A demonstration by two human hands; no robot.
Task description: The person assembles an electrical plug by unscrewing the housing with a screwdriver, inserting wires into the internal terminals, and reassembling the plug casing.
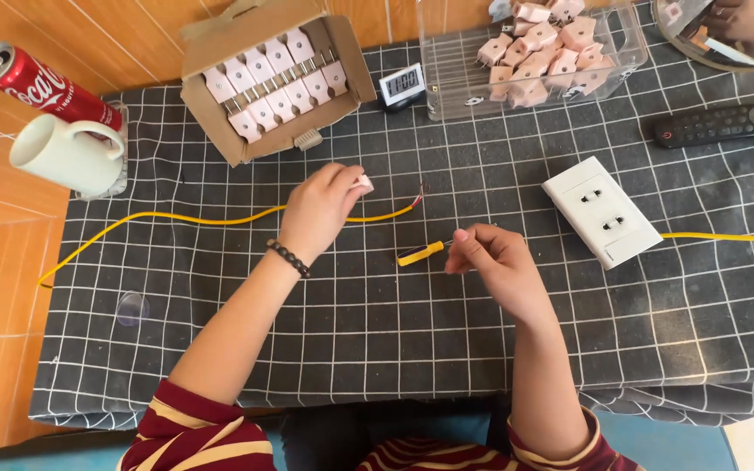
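Note:
My left hand (323,208) is closed around a small pale pink plug (364,183), held just above a yellow cable (194,220) that runs across the dark checked cloth. The cable's stripped end (418,199) lies just right of that hand. My right hand (490,260) pinches the tip of a small yellow-handled screwdriver (420,253), which rests on the cloth between both hands.
A cardboard box (220,44) of pink plugs and a clear bin (455,87) with more stand at the back, a small digital clock (401,85) between them. A white double socket (602,211) lies right, a remote (726,123) beyond. A white mug (67,153) and red can (45,85) sit far left.

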